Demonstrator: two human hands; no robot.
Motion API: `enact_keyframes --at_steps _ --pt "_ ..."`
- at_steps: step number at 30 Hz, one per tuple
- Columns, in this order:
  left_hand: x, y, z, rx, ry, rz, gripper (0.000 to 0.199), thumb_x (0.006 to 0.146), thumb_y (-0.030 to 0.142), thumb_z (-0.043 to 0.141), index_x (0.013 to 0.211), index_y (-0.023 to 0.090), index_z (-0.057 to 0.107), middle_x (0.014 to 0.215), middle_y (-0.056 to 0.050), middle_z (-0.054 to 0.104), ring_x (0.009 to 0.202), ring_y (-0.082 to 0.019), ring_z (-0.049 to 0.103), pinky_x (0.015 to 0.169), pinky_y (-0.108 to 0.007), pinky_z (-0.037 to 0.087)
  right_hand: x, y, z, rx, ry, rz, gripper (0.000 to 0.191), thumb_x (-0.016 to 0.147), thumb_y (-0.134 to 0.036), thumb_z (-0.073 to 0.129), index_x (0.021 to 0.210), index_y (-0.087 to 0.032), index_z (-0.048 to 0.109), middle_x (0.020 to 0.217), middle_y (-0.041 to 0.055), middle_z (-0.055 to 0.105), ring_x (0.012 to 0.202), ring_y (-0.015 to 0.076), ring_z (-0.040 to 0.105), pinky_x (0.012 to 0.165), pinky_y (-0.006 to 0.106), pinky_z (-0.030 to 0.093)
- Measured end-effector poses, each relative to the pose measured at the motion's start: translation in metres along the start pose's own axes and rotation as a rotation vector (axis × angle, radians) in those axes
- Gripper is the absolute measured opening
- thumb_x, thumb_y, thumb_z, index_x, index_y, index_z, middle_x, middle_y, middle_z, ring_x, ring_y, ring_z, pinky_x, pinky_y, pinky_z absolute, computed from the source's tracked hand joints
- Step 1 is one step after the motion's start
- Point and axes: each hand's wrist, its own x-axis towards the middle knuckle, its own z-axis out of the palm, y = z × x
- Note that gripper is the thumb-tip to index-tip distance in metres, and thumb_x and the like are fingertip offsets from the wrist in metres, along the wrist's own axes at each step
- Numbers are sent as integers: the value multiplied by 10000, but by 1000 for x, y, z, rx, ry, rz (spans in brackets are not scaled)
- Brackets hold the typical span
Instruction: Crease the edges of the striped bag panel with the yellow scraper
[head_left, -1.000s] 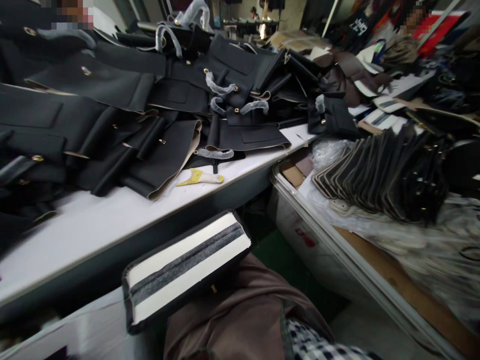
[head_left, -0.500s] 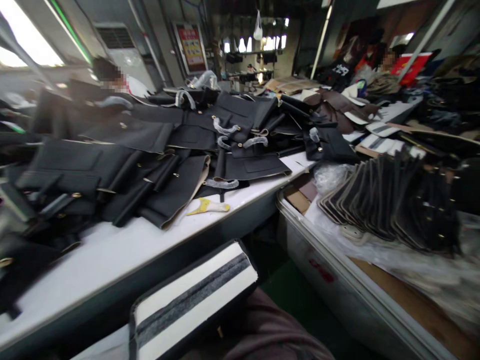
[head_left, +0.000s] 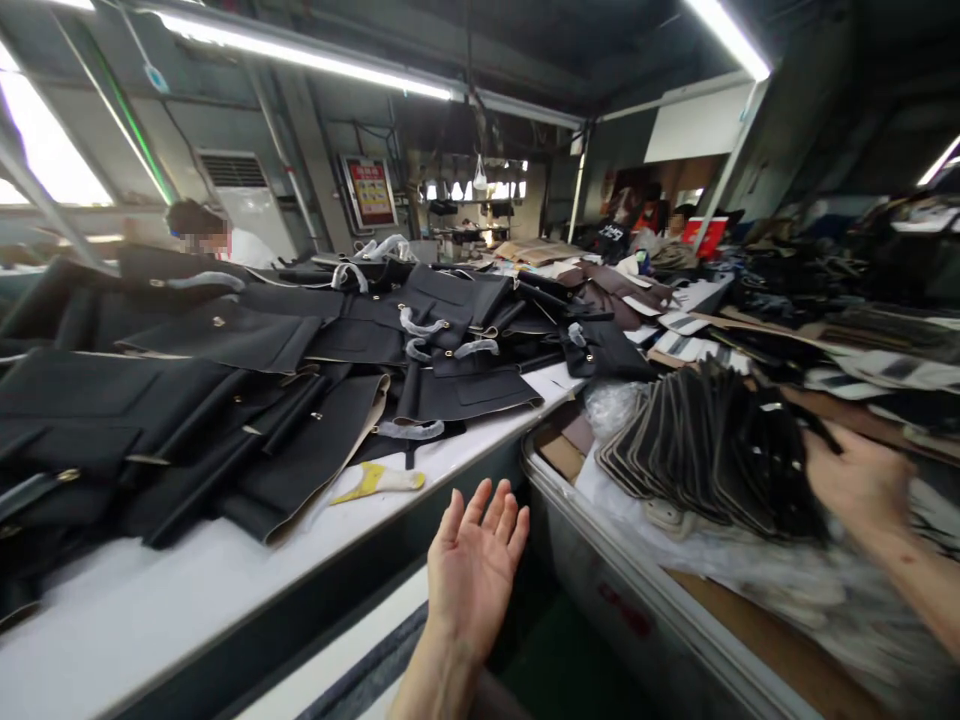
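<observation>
My left hand (head_left: 476, 575) is held palm up with its fingers spread, above the gap between the table and the bin, and nothing lies in it. Under that wrist, a white panel with dark grey stripes (head_left: 352, 665) shows partly at the lower edge. My right hand (head_left: 859, 475) reaches to the right end of a row of black leather pieces (head_left: 697, 450) with pale edges. Its fingers close on a black leather piece (head_left: 814, 425) there; the fingertips are partly hidden. The row stands on clear plastic sheeting in a grey bin (head_left: 645, 560).
Black leather bag bodies (head_left: 262, 340) with plastic-wrapped handles cover much of the white table (head_left: 180, 590). A yellow-and-white scrap (head_left: 379, 480) lies near its edge. More striped panels (head_left: 705, 345) lie behind the row. Co-workers (head_left: 202, 230) are at the far left and far right.
Both my hands have come into view, the right at the black pieces, the left open in front. The view has tilted up, and the striped panel now shows less, lower down.
</observation>
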Motion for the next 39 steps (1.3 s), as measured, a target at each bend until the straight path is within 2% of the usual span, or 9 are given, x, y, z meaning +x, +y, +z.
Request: enact_keyframes --at_steps 5,11,15,19,24,29,34,37,39 --pt "37 -48 8 516 -61 -33 324 832 339 684 1073 156 568 1168 -119 633 886 -176 672 824 -323 554 -15 0 6 138 -44 -112 323 886 -344 523 1064 -167 726 1003 143 737 843 253 688 725 332 499" --pt "108 -153 28 1210 -328 -33 725 646 532 793 1169 118 510 1114 -146 620 645 -134 652 590 -259 500 -28 12 10 132 -79 -264 302 903 -237 462 1078 -213 707 1106 59 718 1018 216 667 910 361 535" --pt "127 -218 48 1322 -400 -86 838 702 504 748 1330 103 362 1066 -135 625 572 -123 628 519 -248 473 -39 17 1 162 -119 -305 345 905 -173 426 1116 -212 696 1134 75 704 1059 224 649 930 392 538" --pt "135 -259 64 1287 -408 -86 752 802 387 665 1387 112 280 953 -88 648 580 -142 641 515 -247 491 -44 21 -6 215 -189 -331 368 905 -154 412 1129 -221 696 1149 75 697 1081 216 641 946 383 535" --pt "142 -277 75 1237 -397 -10 568 784 84 519 1322 149 348 710 20 604 546 -134 625 539 -235 508 -32 30 -13 300 -281 -286 322 915 -206 444 1081 -216 719 1110 64 717 1044 207 664 941 362 537" --pt "135 -281 85 1187 -429 -68 569 788 148 528 1330 174 358 853 -23 650 590 -176 680 541 -283 542 -25 29 -17 392 -354 -244 283 891 -263 500 1038 -237 741 1088 59 726 1020 220 674 939 368 524" --pt "140 -287 86 1338 -373 28 606 729 53 530 1313 167 414 612 28 613 528 -201 662 479 -279 525 -6 35 -17 501 -366 -165 190 794 -328 629 874 -233 772 901 24 759 840 215 705 784 307 556" --pt "149 -282 83 1372 -311 60 666 692 3 511 1331 156 403 554 35 610 493 -191 645 461 -258 507 29 54 -26 537 -174 21 375 789 -491 606 787 -142 745 671 41 722 574 196 653 536 275 521" --pt "153 -277 81 1371 -291 58 680 701 17 516 1352 149 373 549 30 624 495 -190 646 468 -256 510 53 64 -39 528 65 165 514 845 -556 490 864 -96 720 657 68 706 578 205 641 530 289 510"
